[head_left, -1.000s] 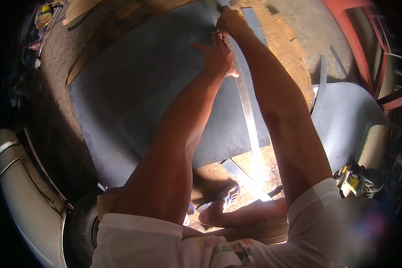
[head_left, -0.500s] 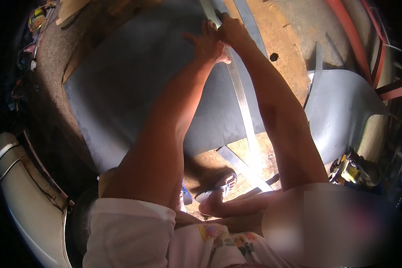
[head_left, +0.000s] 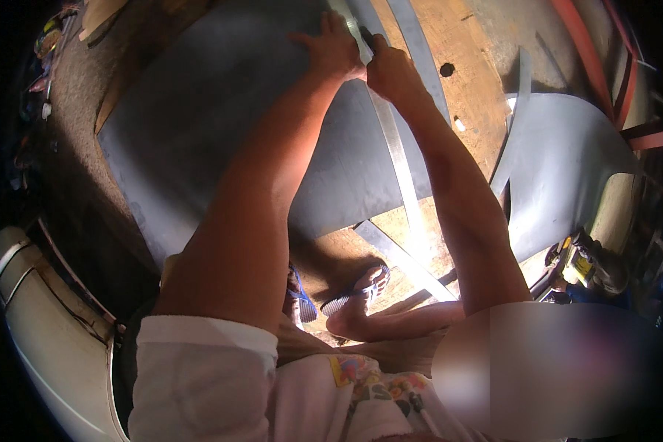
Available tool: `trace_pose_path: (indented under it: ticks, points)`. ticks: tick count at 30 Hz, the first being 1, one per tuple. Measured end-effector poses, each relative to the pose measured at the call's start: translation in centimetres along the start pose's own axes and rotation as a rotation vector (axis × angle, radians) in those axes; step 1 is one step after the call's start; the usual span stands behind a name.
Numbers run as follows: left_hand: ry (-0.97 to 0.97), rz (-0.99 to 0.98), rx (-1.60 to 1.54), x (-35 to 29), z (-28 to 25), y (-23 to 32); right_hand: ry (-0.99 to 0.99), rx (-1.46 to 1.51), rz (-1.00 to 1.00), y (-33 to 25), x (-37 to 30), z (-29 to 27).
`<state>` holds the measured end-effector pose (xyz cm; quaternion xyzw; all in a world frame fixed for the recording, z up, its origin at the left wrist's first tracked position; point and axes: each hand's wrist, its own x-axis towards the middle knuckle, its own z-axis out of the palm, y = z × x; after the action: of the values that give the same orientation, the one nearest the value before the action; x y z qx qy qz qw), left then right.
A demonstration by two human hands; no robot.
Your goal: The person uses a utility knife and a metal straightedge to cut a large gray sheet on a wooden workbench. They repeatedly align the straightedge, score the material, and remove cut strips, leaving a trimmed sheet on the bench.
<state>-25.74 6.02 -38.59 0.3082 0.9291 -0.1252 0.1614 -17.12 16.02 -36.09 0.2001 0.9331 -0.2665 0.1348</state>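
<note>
A large dark grey sheet (head_left: 221, 125) lies before me, with a long, shiny metal straightedge (head_left: 395, 140) along its right part. My left hand (head_left: 334, 50) presses on the straightedge and sheet, fingers spread, thumb side out of clear sight. Close beside it, on the right, my right hand (head_left: 390, 76) is closed round a slim dark-handled tool (head_left: 367, 37) at the straightedge's right edge. The tool's tip is too small to make out. A narrow grey strip (head_left: 418, 55) lies just right of the hands.
Under the sheet is a wooden board (head_left: 464, 44) with a round dark hole (head_left: 447, 70). Another curved grey sheet (head_left: 567, 147) lies to the right, near red strips (head_left: 586, 51). Short metal strip (head_left: 398, 258) and sandalled feet (head_left: 365, 291) are close to me. A pale curved panel (head_left: 55, 346) stands lower left.
My right hand has slid toward me along the straightedge with the tool. The left hand stays pressed in about the same place on the sheet. The whole view has shifted slightly.
</note>
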Motion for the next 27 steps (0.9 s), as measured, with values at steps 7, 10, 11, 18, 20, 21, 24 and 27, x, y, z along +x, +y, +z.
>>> trace_pose_path:
  ticks: [7, 10, 11, 18, 20, 21, 24, 27]
  points:
    - [-0.058, 0.021, -0.008, -1.3, -2.7, 0.3, 0.081, 0.048, -0.009, 1.6, -4.2, 0.7]
    - [-0.062, 0.016, -0.017, -1.0, -1.5, 0.0, 0.059, 0.073, -0.001, 1.6, -6.2, 0.7]
    - [-0.074, 0.025, -0.018, -1.2, -2.0, 0.0, 0.053, 0.082, 0.002, 1.9, -6.9, 0.7]
    - [-0.242, -0.003, -0.090, -1.9, -4.5, 0.8, 0.023, 0.090, 0.075, 3.9, -12.6, 1.4]
    - [-0.250, -0.026, -0.080, -1.4, -4.1, 0.7, 0.013, 0.075, 0.101, 4.0, -13.9, 1.6]
    - [-0.254, -0.039, -0.075, -1.5, -3.8, 0.6, 0.007, 0.068, 0.112, 4.0, -14.4, 1.7]
    - [-0.240, -0.024, -0.050, -1.9, -4.3, 0.7, 0.027, 0.089, 0.096, 4.4, -14.5, 2.2]
    - [-0.143, 0.011, -0.088, -2.8, -4.0, 0.7, 0.052, 0.091, 0.082, 4.8, -14.5, 2.3]
